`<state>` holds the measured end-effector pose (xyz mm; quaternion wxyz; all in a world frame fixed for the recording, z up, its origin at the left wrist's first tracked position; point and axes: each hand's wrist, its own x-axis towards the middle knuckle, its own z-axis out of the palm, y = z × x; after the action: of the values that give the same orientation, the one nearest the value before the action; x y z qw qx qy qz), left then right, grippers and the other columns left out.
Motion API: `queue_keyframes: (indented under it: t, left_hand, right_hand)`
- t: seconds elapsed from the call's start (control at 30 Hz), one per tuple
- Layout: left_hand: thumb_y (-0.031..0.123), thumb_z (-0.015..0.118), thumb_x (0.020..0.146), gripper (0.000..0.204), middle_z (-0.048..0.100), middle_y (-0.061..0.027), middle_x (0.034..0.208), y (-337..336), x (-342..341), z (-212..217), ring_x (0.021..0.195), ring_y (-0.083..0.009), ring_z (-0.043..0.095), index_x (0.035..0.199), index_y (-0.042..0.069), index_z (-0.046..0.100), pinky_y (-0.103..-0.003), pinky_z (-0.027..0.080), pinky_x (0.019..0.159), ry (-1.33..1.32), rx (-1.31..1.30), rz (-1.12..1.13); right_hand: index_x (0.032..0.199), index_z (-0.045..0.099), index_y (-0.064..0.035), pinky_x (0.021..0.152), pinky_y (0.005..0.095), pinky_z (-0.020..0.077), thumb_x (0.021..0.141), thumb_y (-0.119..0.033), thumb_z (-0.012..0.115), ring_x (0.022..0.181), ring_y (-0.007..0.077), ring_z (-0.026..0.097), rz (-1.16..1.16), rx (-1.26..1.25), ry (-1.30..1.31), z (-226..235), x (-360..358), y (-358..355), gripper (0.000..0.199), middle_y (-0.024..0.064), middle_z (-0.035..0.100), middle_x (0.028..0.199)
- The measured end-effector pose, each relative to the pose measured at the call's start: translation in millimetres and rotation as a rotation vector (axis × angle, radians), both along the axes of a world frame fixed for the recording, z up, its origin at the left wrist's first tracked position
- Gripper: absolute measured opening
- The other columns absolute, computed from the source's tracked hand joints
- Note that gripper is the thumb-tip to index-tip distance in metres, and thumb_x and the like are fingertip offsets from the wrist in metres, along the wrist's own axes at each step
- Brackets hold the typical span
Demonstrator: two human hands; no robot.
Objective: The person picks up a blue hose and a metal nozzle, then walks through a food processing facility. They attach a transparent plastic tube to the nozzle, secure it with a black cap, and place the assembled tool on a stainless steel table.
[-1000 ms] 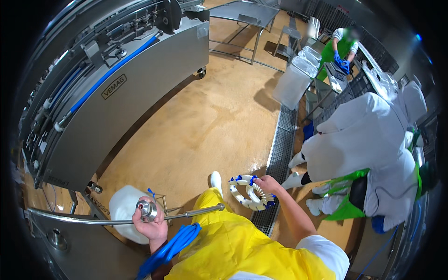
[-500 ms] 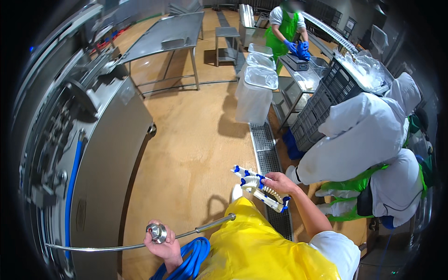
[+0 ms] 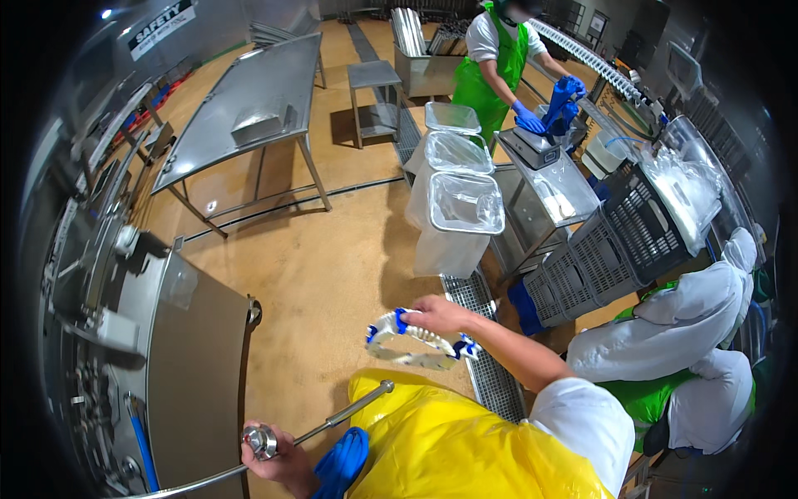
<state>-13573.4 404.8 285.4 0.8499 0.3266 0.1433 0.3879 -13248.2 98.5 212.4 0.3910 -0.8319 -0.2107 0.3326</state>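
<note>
My right hand (image 3: 436, 314), fingers closed, holds a white plastic loop (image 3: 428, 337) with blue clips and a ribbed, segmented edge. The loop hangs over the floor in front of my yellow apron (image 3: 465, 432); its lower side is smeared by motion. At the lower left, my left hand (image 3: 289, 463) is wrapped round a shiny round metal fitting (image 3: 259, 441). A long thin metal rod (image 3: 345, 413) runs past that hand toward my apron; whether the fingers also grip it is hidden. Beside the left wrist hangs a folded blue bundle (image 3: 341, 463).
A steel machine cabinet (image 3: 199, 358) on castors stands left. Clear plastic bins (image 3: 453, 249) line the floor drain (image 3: 474, 303) ahead. Stacked grey crates (image 3: 582, 258) and crouching people in white (image 3: 665, 324) are at the right. A steel table (image 3: 208, 108) and a green-aproned worker (image 3: 490, 75) stand farther off.
The view has shifted, so the bins and crates show lower and nearer. My right hand has moved left with the white loop, which has turned. My left hand still holds the metal fitting.
</note>
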Motion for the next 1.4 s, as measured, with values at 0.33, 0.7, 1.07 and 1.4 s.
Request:
queue_keyframes:
  t: [0.33, 0.7, 1.07, 1.4]
  left_hand:
    - [0.042, 0.058, 0.097, 0.044, 0.058, -0.0050, 0.094, 108, 229, -28, 0.051, -0.0127, 0.047, 0.117, 0.003, 0.057, -0.027, 0.034, 0.041, -0.027, -0.185, 0.085]
    - [0.039, 0.061, 0.097, 0.048, 0.059, -0.0070, 0.094, 214, 475, -15, 0.054, -0.0148, 0.050, 0.120, -0.003, 0.056, -0.026, 0.035, 0.042, -0.083, -0.133, -0.036]
    - [0.041, 0.063, 0.094, 0.047, 0.055, -0.0049, 0.095, 248, 645, 17, 0.055, -0.0120, 0.045, 0.117, 0.002, 0.055, -0.026, 0.031, 0.043, 0.058, -0.156, 0.297]
    - [0.041, 0.059, 0.100, 0.045, 0.052, -0.0066, 0.093, 288, 696, 15, 0.053, -0.0115, 0.041, 0.118, 0.000, 0.056, -0.024, 0.027, 0.039, 0.021, -0.203, 0.398]
  right_hand:
    - [0.123, 0.071, 0.0091, 0.091, 0.0351, 0.0562, 0.099, -0.049, 0.071, 0.097, 0.0207, 0.070, 0.040, 0.032, 0.125, 71, 249, 88, 0.063, 0.0154, 0.076, 0.103]
    - [0.114, 0.069, 0.0026, 0.055, 0.0311, 0.0599, 0.103, -0.041, 0.069, 0.064, 0.0177, 0.072, 0.051, 0.376, 0.077, 225, 610, 228, 0.045, 0.0087, 0.072, 0.081]
    - [0.126, 0.072, -0.0033, 0.062, 0.0258, 0.0572, 0.104, -0.047, 0.068, 0.071, 0.0093, 0.068, 0.277, 0.501, -0.616, 378, 913, 468, 0.049, 0.0020, 0.070, 0.086]
    - [0.113, 0.067, -0.0038, 0.084, 0.0516, 0.0538, 0.105, -0.051, 0.060, 0.095, 0.0449, 0.071, 0.184, 0.144, -1.001, 164, 1092, 663, 0.049, 0.0239, 0.074, 0.095]
